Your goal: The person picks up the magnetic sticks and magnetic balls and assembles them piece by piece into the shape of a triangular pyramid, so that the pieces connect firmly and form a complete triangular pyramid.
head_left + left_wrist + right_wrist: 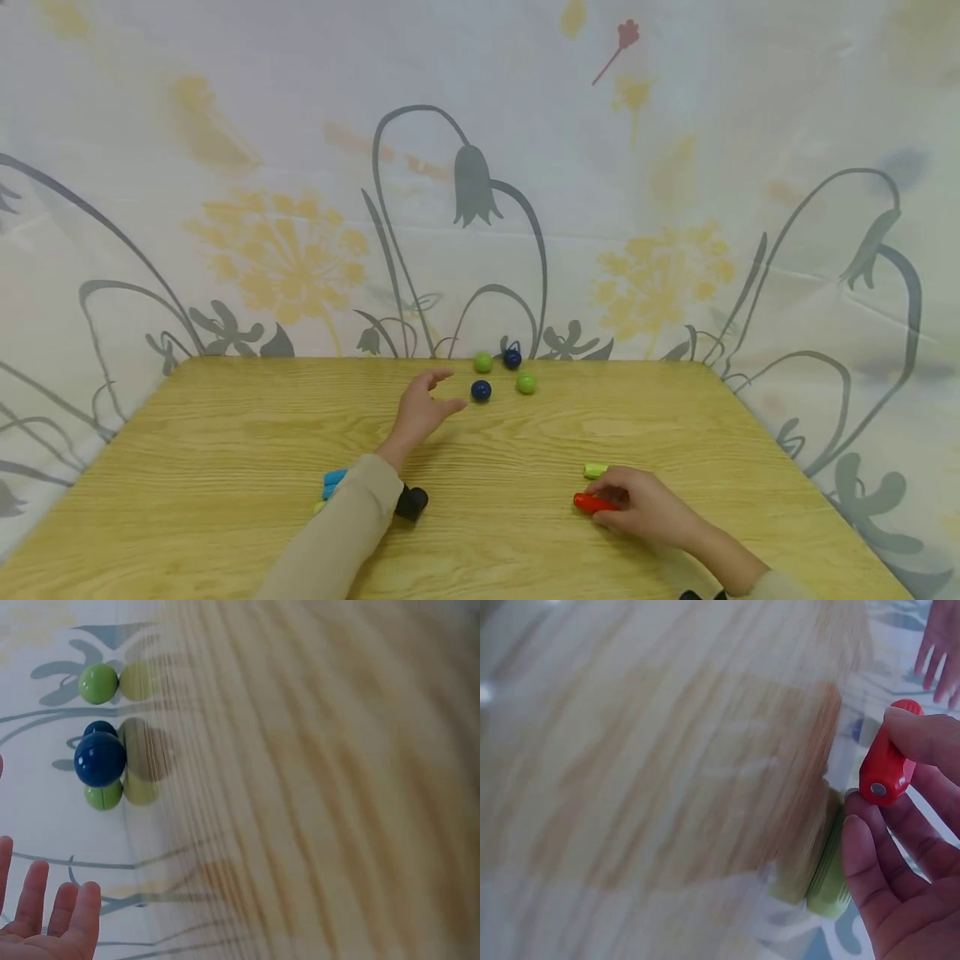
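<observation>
My right hand (652, 510) pinches a short red plastic rod (889, 765) between thumb and fingers, just above the table. A round silver disc shows in the rod's end. Beneath those fingers a yellow-green rod (596, 471) lies on the table, partly hidden by the hand in the head view. Toward the back my left hand (423, 410) reaches out with its fingers spread, holding nothing. Its nearest thing is a dark blue ball (481, 390), a little to its right and not touched. Behind and beside that ball sit two green balls (527, 383) and another dark blue ball (512, 358).
Blue rods (334, 482) lie left of my left forearm, which partly covers them, along with a bit of something yellow (318, 507). The wood-grain table (480, 533) meets a flower-printed backdrop (480, 275) right behind the balls.
</observation>
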A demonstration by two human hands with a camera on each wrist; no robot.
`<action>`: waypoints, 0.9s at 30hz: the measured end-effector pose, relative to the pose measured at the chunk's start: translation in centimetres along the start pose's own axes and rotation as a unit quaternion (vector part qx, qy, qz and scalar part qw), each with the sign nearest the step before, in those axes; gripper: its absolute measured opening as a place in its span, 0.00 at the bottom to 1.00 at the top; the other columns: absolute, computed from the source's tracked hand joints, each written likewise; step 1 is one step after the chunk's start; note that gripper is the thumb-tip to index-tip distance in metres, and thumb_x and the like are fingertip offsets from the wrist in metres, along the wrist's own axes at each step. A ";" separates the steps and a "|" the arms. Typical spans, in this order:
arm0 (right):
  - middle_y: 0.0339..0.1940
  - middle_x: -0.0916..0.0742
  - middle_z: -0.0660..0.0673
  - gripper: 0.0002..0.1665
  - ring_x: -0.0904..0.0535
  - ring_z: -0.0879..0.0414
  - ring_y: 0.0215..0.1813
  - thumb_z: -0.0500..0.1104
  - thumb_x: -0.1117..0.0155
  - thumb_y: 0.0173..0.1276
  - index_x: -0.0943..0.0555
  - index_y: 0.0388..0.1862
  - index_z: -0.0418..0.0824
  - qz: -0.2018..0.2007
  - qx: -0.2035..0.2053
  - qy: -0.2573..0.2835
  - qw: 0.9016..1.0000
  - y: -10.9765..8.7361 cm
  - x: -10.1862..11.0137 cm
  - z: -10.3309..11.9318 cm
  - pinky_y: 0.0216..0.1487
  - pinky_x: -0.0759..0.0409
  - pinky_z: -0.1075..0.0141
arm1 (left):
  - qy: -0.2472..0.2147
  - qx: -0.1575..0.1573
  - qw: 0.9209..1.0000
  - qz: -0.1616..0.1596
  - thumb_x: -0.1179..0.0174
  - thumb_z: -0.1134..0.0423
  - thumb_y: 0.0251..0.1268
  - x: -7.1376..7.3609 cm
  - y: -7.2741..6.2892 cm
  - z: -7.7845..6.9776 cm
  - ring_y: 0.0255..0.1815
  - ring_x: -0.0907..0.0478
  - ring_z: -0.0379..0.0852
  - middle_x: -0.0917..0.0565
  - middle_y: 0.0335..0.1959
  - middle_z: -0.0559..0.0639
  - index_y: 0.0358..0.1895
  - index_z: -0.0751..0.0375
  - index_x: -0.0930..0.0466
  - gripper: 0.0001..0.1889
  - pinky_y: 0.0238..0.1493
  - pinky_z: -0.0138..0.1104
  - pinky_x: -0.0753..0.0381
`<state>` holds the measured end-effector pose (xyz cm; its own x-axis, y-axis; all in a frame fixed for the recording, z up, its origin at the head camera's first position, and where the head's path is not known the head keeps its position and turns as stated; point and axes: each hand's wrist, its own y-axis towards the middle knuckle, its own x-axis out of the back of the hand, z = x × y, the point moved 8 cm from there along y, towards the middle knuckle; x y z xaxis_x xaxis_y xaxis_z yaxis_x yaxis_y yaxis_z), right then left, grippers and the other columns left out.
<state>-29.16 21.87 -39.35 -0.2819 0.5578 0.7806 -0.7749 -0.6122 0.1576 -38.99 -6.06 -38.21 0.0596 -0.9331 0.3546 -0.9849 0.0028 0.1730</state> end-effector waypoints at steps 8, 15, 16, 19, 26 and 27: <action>0.33 0.19 0.54 0.14 0.26 0.64 0.32 0.45 0.30 0.57 0.18 0.40 0.40 0.008 -0.004 0.009 1.000 1.4 -0.7 0.6 0.31 0.24 0.68 | 0.022 0.016 0.999 0.024 0.32 0.64 0.55 -1.5 1.0 0.3 0.61 0.35 0.60 0.28 0.58 0.60 0.57 0.65 0.25 0.25 0.53 0.50 0.29; 0.33 0.19 0.54 0.14 0.26 0.65 0.32 0.43 0.29 0.57 0.18 0.41 0.39 0.011 -0.001 0.015 1.000 2.6 -1.2 1.7 0.32 0.24 0.68 | 0.034 0.015 0.997 0.064 0.34 0.65 0.56 -2.6 1.9 0.2 0.61 0.35 0.60 0.28 0.58 0.60 0.58 0.65 0.26 0.24 0.52 0.48 0.28; 0.33 0.19 0.54 0.14 0.26 0.64 0.32 0.42 0.29 0.57 0.18 0.41 0.39 0.012 -0.001 0.017 1.000 2.8 -1.3 1.8 0.32 0.24 0.68 | 0.036 0.016 0.997 0.070 0.34 0.66 0.56 -2.8 2.0 0.2 0.61 0.35 0.60 0.28 0.58 0.59 0.58 0.65 0.26 0.24 0.53 0.48 0.29; 0.32 0.20 0.54 0.13 0.27 0.64 0.31 0.42 0.30 0.58 0.18 0.41 0.39 0.011 0.000 0.020 1.000 3.5 -1.5 2.2 0.32 0.25 0.68 | 0.050 0.013 0.994 0.091 0.34 0.67 0.56 -3.3 2.5 0.2 0.60 0.35 0.60 0.27 0.58 0.60 0.57 0.65 0.26 0.24 0.54 0.47 0.29; 0.31 0.19 0.53 0.13 0.27 0.63 0.30 0.40 0.30 0.58 0.18 0.41 0.37 0.002 0.009 0.027 1.000 4.6 -1.6 3.0 0.30 0.25 0.69 | 0.074 0.000 0.990 0.124 0.37 0.71 0.57 -4.8 3.6 0.1 0.59 0.33 0.60 0.27 0.58 0.61 0.57 0.67 0.26 0.22 0.56 0.45 0.30; 0.31 0.19 0.53 0.14 0.27 0.63 0.29 0.41 0.30 0.57 0.18 0.42 0.37 0.000 0.007 0.028 1.000 4.7 -1.7 3.0 0.30 0.25 0.69 | 0.077 0.003 0.989 0.123 0.38 0.71 0.58 -5.0 3.7 0.1 0.58 0.32 0.59 0.26 0.57 0.61 0.57 0.67 0.25 0.21 0.55 0.45 0.30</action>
<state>-30.63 16.37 -38.09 -0.3144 0.5882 0.7451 -0.7667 -0.6201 0.1661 -43.00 -1.42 -39.41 -0.1591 -0.8388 0.5207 -0.9736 0.2208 0.0581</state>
